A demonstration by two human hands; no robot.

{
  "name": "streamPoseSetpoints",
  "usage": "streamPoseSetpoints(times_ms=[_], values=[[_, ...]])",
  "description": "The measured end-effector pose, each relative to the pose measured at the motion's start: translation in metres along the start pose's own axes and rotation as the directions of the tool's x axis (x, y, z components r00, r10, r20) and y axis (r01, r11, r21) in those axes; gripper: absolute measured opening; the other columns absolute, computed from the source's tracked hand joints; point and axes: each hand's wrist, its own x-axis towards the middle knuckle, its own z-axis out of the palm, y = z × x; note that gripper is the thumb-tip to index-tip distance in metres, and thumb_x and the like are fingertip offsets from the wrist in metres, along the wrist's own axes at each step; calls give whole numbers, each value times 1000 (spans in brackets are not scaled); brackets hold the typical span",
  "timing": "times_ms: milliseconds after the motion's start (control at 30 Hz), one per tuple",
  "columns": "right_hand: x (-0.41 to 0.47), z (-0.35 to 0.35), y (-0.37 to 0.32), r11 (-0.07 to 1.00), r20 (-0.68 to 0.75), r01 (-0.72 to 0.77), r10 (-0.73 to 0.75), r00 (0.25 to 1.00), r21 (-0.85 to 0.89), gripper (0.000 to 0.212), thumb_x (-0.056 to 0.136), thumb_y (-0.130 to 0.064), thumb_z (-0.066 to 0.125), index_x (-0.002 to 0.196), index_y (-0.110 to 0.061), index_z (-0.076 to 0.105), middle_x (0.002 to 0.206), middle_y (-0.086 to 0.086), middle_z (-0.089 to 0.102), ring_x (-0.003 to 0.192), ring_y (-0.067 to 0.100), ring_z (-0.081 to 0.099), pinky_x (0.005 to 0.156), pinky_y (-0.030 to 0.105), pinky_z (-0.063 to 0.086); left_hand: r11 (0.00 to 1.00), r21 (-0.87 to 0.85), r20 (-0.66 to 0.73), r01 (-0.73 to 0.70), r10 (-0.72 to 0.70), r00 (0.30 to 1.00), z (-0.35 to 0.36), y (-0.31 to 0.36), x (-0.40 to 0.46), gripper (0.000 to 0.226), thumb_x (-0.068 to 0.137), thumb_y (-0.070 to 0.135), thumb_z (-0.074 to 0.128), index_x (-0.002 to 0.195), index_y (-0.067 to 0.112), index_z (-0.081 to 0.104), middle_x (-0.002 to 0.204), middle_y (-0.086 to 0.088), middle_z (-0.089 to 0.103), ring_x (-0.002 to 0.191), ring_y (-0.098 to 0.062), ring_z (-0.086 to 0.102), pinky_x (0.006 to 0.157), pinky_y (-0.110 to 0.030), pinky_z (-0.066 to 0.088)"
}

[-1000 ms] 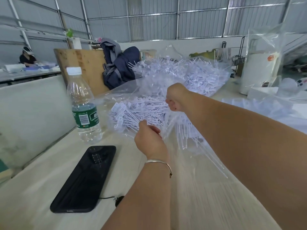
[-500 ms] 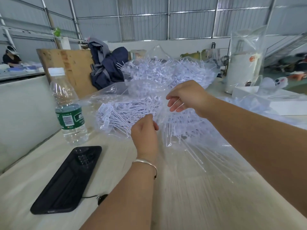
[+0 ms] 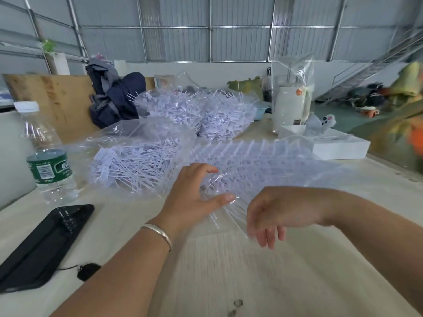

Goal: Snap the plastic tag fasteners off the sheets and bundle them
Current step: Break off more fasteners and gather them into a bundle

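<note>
A fresh sheet of tag fasteners [image 3: 263, 161], beside the water bottle [image 3: 48, 156], was being reached for by the released left hand [image 3: 194, 193] and right hand [image 3: 274, 211], so grasping was judged next.

Almost nothing could be read. The water bottle [image 3: 47, 154] at about nine o'clock on the counter [image 3: 251, 271] wore a green label [image 3: 49, 169] with a white barcode panel and pale characters, all too blurred to make out. No other lettering, number or sign was legible anywhere.
</note>
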Motion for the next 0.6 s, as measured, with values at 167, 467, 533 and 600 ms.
streamPoseSetpoints(times_ms=[167, 467, 533, 600], values=[[-4, 25, 25, 883, -390, -109, -88, 917, -456, 13, 91, -28, 52, 101, -26, 59, 70, -17, 47, 73, 8, 49, 65, 24, 36, 938, 317, 71, -143, 126, 989, 4, 0, -1, 74, 67, 67, 69, 127, 26, 55, 126, 11, 48, 124, -9, 37, 104, -26, 32], [9, 31, 44, 848, -692, -212, -224, 687, -485, 38, 89, -8, 44, 125, -14, 37, 99, 5, 55, 86, 28, 54, 62, 34, 39, 964, 264, -241, 21, 45, 969, 7, -4, 2, 13, 94, 17, 60, 81, 18, 63, 82, 7, 53, 74, -12, 51, 65, -28, 38], [15, 27, 43, 887, -632, -148, -187, 752, -438, 26, 87, -2, 42, 111, -12, 42, 88, 5, 52, 81, 29, 52, 65, 36, 43, 975, 210, -302, 78, -11, 953, 7, -6, 4, 19, 95, 18, 57, 77, 16, 60, 77, 5, 52, 69, -12, 48, 62, -25, 32], [23, 22, 44, 882, -549, -129, -161, 820, -452, 28, 87, -1, 41, 112, -13, 44, 92, 5, 53, 90, 30, 55, 72, 36, 45, 980, 179, -342, 89, -23, 940, 7, -6, 6, 21, 96, 17, 57, 76, 11, 60, 77, 0, 55, 68, -12, 49, 61, -22, 31]])
